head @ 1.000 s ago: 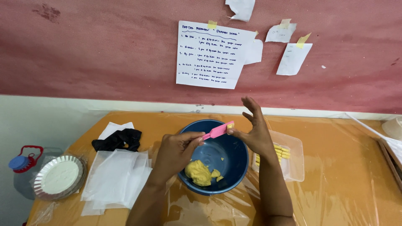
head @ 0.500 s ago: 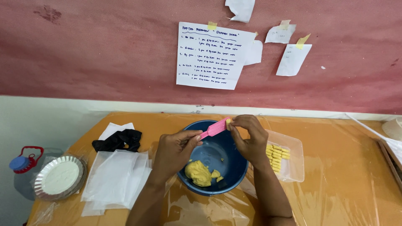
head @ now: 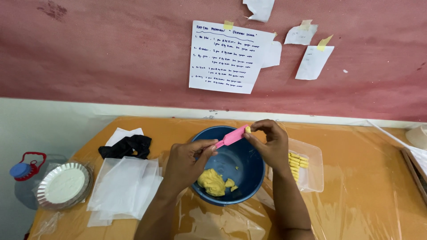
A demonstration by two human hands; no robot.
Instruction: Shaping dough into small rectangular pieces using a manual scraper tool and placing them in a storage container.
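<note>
A blue bowl (head: 247, 178) sits on the plastic-covered table (head: 356, 195), with a lump of yellow dough (head: 212, 182) at its bottom. Over the bowl my left hand (head: 187, 162) grips the lower end of a pink flat tool (head: 232, 136). My right hand (head: 269, 144) pinches at the tool's upper tip, where a small yellow bit of dough (head: 247, 129) sits. To the right of the bowl a clear plastic tray (head: 311, 171) holds a row of small yellow dough pieces (head: 297, 161).
White sheets of paper (head: 124, 189) and a black cloth (head: 126, 146) lie left of the bowl. A foil pan (head: 64, 184) and a clear jug with a blue cap (head: 24, 171) stand at the far left. Paper notes (head: 224, 58) hang on the red wall.
My right hand, raised with spread fingers a second ago, has come down and closed its fingertips on the tool's tip. The left hand keeps its hold on the tool.
</note>
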